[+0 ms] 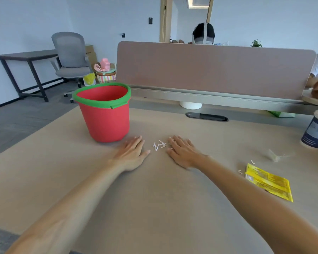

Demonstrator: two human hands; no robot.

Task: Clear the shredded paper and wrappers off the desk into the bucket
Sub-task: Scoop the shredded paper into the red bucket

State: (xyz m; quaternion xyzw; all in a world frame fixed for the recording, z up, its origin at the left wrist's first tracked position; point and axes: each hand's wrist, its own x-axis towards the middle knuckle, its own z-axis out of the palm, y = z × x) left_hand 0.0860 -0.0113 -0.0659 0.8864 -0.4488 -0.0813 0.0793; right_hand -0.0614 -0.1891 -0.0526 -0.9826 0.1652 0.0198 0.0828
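Observation:
A red bucket with a green rim stands upright on the beige desk, left of centre. A small heap of white shredded paper lies on the desk between my hands. My left hand rests flat, palm down, just left of the heap and near the bucket's base. My right hand lies flat just right of the heap. Both hands hold nothing. A yellow wrapper lies at the right, with two paper scraps beside it and a crumpled clear wrapper farther back.
A dark blue paper cup stands at the right edge. A pink divider panel runs along the desk's back, with a cable slot before it. People sit beyond it and at far right. An office chair stands left.

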